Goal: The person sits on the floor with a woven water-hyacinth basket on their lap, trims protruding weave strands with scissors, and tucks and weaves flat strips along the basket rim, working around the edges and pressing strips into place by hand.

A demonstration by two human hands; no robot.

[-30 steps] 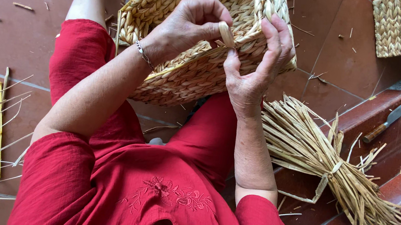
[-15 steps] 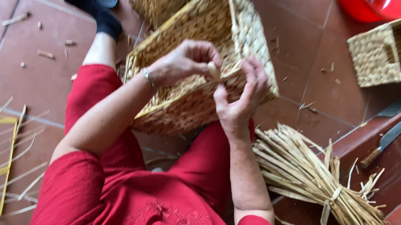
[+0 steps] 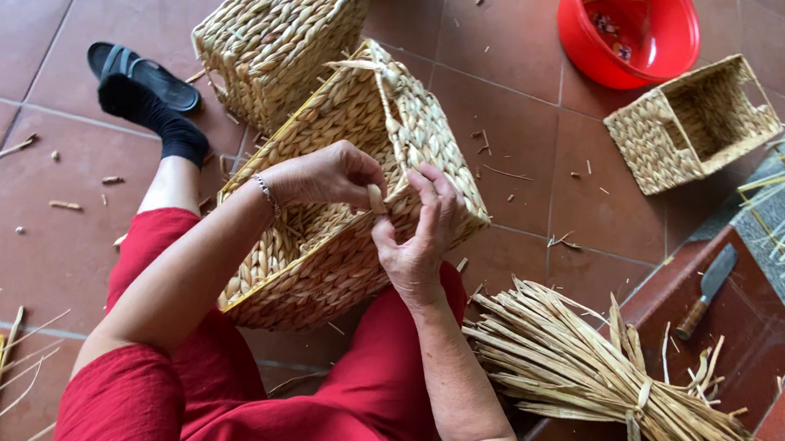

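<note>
Fingers of the left hand [image 3: 324,175] pinch a flat pale strand [image 3: 377,199] at the rim of the woven basket [image 3: 357,187], which rests on the person's lap. The right hand [image 3: 419,243] braces the rim, fingers closed against the weave. Since a second ago both hands have held position; weaving at the rim continues. A bundle of dry straw [image 3: 610,383] lies at 4 o'clock of the basket, on the tiled floor [image 3: 30,31]. Weave coarse, braided, tan.

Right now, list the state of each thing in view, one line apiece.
Left hand: pinching a fibre strand at the basket rim.
Right hand: gripping the same rim.
Woven basket: tilted on the lap, unfinished.
Second basket: lying on its side.
Small basket: upright.
Red basin: upright.
Straw bundle: tied, lying flat.
Knife: lying unused.
</note>
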